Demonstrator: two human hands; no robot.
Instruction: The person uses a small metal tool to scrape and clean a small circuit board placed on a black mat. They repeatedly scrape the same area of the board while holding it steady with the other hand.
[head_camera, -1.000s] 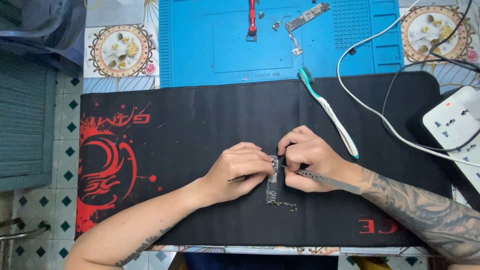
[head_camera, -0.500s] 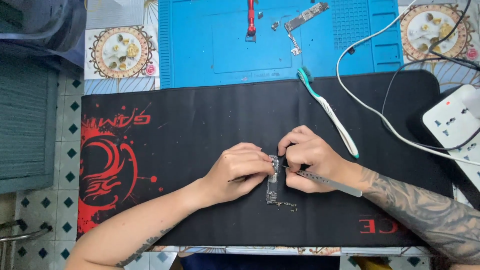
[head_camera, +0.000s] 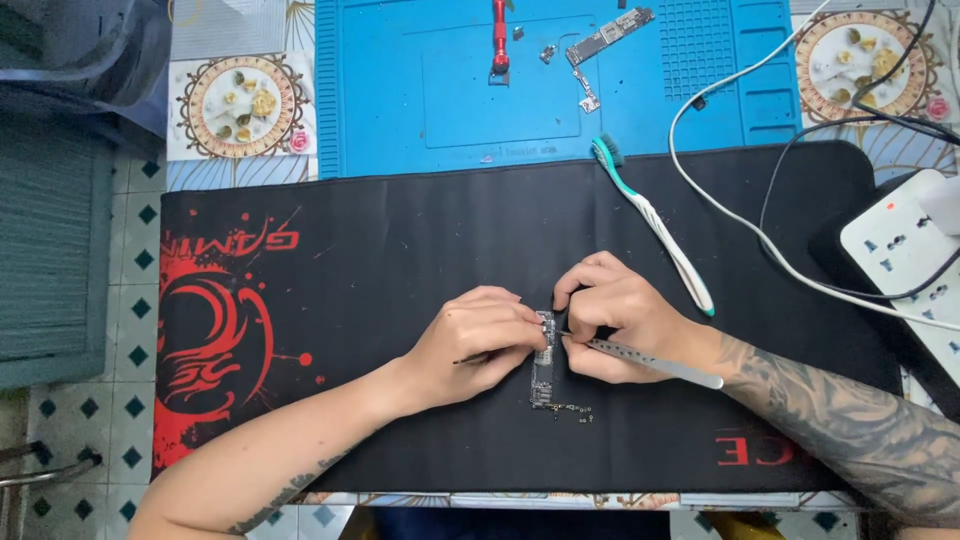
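A single head-worn camera looks almost straight down on the tabletop (head_camera: 240, 180) from close above, the person's forearms entering from the bottom edge, both hands (head_camera: 560, 335) near centre.

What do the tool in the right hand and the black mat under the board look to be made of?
The tool in the right hand looks like bare metal: silvery-grey, thin, with a dull sheen. The black mat looks like cloth-topped soft rubber or foam: matte, no glare, printed red graphics, rounded corner; its backing is not visible. The small circuit board lies on it.
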